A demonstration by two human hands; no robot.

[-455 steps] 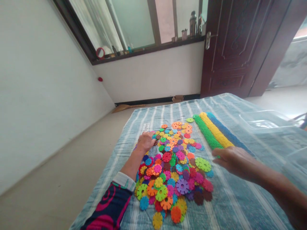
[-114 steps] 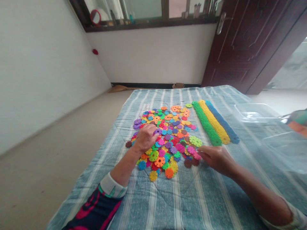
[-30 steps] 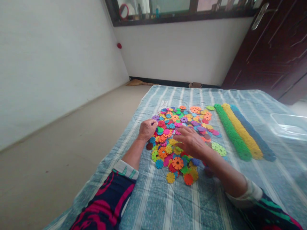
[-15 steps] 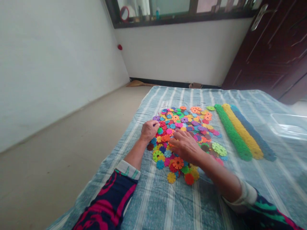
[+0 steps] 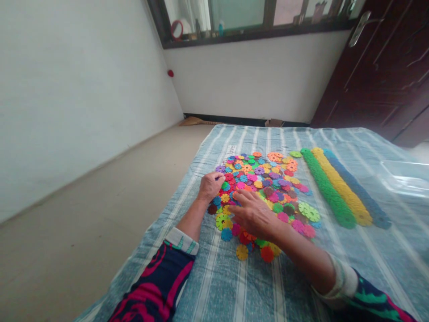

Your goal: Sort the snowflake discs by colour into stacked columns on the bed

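Many colourful notched plastic discs (image 5: pixel 259 171), shaped like flowers, lie in a loose pile on a blue striped cloth (image 5: pixel 214 277). My left hand (image 5: pixel 211 185) is at the pile's left edge, thumb and fingers pinched together. Something small and dark shows at its fingertips, too little to name. My right hand (image 5: pixel 254 214) is spread palm down over the middle of the pile. Its fingers are apart, with the fingertips at the discs, some of which it hides. An orange disc (image 5: pixel 267 254) and a yellow disc (image 5: pixel 241 252) lie at the near edge.
Right of the pile lie long rows of overlapping discs: green (image 5: pixel 328 188), yellow (image 5: pixel 342 188) and blue (image 5: pixel 357 190). A clear plastic box (image 5: pixel 405 179) stands farther right. A small printed label (image 5: pixel 231 151) lies behind the pile. The cloth's left edge drops to the floor.
My right hand has moved slightly left and nearer to me across the pile, its fingers more spread. My left hand stays pinched at the left edge. The view has tilted slightly.
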